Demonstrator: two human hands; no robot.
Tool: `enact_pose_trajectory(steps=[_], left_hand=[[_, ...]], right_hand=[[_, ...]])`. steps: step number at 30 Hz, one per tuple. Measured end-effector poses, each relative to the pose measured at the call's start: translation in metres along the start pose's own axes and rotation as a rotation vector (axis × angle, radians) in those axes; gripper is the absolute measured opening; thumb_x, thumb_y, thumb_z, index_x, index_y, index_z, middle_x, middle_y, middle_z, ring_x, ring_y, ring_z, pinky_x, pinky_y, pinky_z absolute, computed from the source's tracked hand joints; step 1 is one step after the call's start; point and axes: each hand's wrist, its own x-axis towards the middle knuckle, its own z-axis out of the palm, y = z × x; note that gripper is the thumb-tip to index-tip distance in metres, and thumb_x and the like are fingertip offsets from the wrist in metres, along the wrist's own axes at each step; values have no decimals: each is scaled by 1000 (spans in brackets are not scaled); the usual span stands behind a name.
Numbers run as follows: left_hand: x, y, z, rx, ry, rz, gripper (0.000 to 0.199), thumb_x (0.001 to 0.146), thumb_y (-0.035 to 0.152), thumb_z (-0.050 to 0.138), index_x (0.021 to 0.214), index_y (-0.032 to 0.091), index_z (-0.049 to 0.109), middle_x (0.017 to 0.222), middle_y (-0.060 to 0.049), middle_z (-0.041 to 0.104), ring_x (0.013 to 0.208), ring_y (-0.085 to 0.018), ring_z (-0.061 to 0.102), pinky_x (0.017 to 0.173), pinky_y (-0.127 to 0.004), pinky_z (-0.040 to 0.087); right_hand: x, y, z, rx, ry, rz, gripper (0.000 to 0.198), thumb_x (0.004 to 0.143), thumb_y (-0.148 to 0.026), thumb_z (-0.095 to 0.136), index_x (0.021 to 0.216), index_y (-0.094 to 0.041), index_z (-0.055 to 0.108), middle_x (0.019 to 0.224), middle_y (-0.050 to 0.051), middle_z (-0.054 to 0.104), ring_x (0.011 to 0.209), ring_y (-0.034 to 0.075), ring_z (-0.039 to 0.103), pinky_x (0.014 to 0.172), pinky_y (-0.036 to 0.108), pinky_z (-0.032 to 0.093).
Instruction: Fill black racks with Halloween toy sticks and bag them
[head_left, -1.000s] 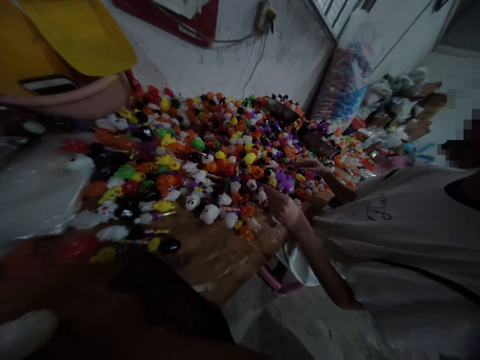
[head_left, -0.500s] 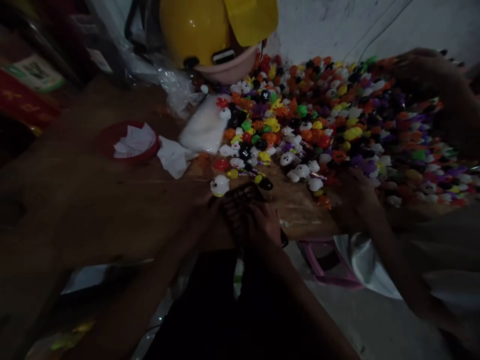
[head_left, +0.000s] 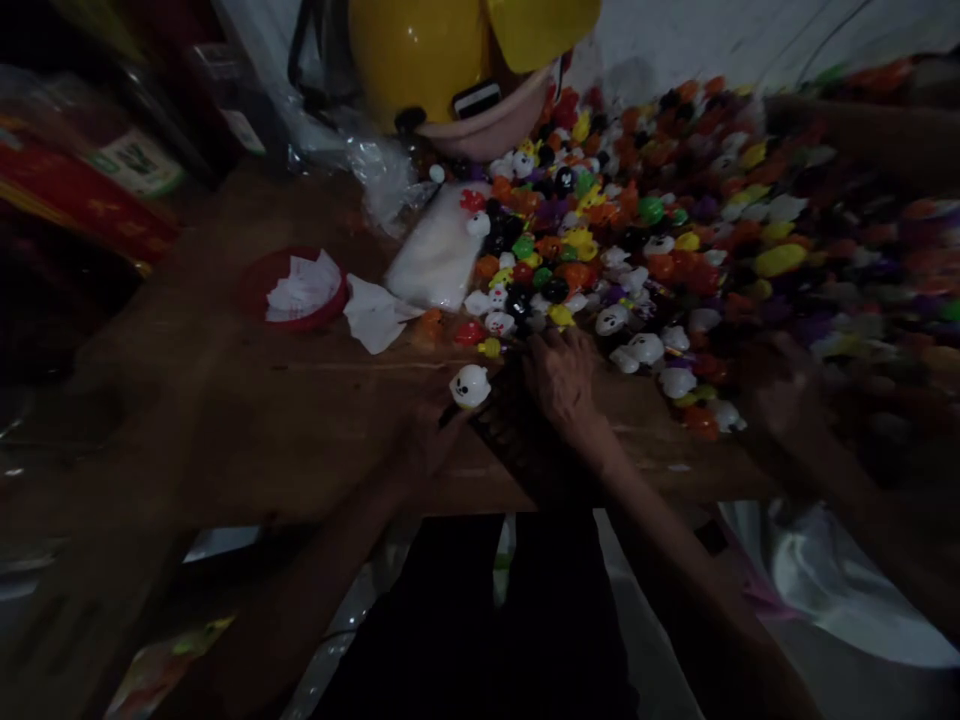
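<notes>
At the table's front edge my left hand [head_left: 426,438] is closed, its fingers dim in shadow. A white toy head with a black-dotted face [head_left: 470,386] sits at its fingertips, with a short dark stem beside it. To the right lies a dark tray with rows of slots [head_left: 517,430], tilted across the edge. My right hand [head_left: 562,380] is over the tray's far right side, fingers bent down at the near edge of a pile of small colourful toy figures [head_left: 577,245]. Whatever those fingers hold is hidden. A small yellow ribbed piece [head_left: 491,347] lies just left of them.
A clear bag of white material [head_left: 439,255], a white paper [head_left: 377,313] and a red dish of papers [head_left: 307,310] lie to the left. Behind stands a pink basin [head_left: 487,135] with a yellow helmet [head_left: 420,60]. Another person's hand [head_left: 784,390] works at the right.
My right hand has moved from the tray's slots forward to the near edge of the figures. My left hand stays by the white toy head. The view has shifted, and the other person's arms have moved.
</notes>
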Motion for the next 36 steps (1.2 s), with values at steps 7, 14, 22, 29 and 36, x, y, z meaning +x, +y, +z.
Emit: enact_pose_trajectory(steps=[7, 14, 22, 29, 36], left_hand=[[1, -4, 1, -12, -28, -21, 19, 91, 26, 75, 108, 20, 78, 109, -9, 81, 100, -27, 78, 89, -37, 64], [1, -9, 2, -45, -75, -26, 21, 91, 33, 74, 106, 18, 79, 98, -9, 82, 88, -27, 78, 88, -40, 64], [14, -6, 17, -28, -100, 61, 11, 86, 30, 78, 95, 24, 80, 100, -6, 81, 97, -27, 76, 96, -42, 60], [22, 7, 31, -58, -120, 113, 11, 88, 29, 75, 95, 22, 79, 99, -6, 79, 96, -25, 74, 95, -42, 59], [19, 1, 33, 17, -54, 119, 14, 81, 31, 78, 91, 21, 76, 108, -8, 79, 106, -27, 73, 101, -42, 59]], right_hand=[[7, 9, -25, 217, 27, 13, 14, 95, -28, 58, 91, -19, 67, 93, 12, 72, 99, 30, 63, 94, 47, 48], [-58, 42, -46, 871, 277, 496, 34, 82, -54, 75, 87, -22, 64, 78, 0, 68, 71, 17, 63, 67, 32, 52], [-110, 51, -14, 417, 262, 329, 24, 90, -40, 61, 94, -19, 74, 91, 9, 74, 87, 26, 66, 84, 43, 52], [-115, 57, -20, -107, 161, 221, 28, 97, -27, 51, 109, -20, 76, 99, 12, 71, 86, 24, 58, 80, 38, 46], [-110, 39, -29, 303, 154, 387, 29, 97, -40, 52, 107, -19, 68, 88, 9, 72, 74, 24, 63, 67, 36, 49]])
